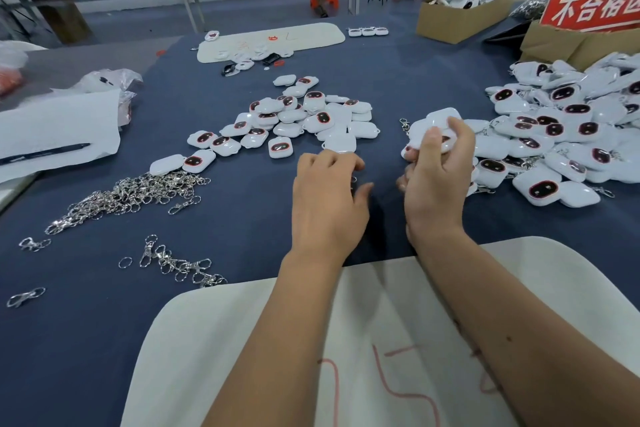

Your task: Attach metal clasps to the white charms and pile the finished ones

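Right hand (pixel 437 163) grips several clasped white charms (pixel 433 128) beside the finished pile (pixel 561 135) at three o'clock; left hand (pixel 327 191) hovers, loosely curled, empty. An overfull grip could spill charms.

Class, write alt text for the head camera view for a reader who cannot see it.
A person's right hand grips several white charms above a blue table, while the left hand hovers empty. Loose charms lie ahead, metal clasps left, a finished pile right.
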{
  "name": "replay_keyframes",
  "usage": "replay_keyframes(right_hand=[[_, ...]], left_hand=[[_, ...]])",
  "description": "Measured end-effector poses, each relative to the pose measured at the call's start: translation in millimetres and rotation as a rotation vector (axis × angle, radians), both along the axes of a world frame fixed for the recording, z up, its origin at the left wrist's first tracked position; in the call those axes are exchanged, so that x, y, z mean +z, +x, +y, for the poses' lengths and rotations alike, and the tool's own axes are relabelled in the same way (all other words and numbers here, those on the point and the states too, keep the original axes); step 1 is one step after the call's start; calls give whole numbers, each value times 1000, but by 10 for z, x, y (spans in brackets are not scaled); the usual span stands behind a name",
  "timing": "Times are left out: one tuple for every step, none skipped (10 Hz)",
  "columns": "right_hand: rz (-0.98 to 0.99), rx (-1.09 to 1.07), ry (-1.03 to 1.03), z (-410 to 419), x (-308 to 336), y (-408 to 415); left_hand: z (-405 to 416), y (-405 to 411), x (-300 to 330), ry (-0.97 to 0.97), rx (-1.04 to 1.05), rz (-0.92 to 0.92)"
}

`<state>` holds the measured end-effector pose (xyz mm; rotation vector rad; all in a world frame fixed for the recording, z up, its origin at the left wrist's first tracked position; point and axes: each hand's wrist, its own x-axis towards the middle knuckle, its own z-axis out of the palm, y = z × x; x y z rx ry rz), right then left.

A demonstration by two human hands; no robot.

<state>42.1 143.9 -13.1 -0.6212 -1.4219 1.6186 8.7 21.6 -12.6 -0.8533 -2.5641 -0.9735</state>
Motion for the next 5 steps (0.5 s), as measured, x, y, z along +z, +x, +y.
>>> replay_keyframes(right_hand=[[-5,-47,26,41,3,20],[-59,-76,1,85,54,24],[-83,-45,-139,283,148,11],[-184,-77,-89,471,198,96],[-208,-239,-72,550,241,178]], left_hand=[[-23,-53,-56,-120,17,-73],[-22,-64,-70,-118,8,-83],[-27,-66,-73,-105,10,-73],[-29,-68,-95,-100,11,-70],[-16,-69,-106,-98,15,-47]])
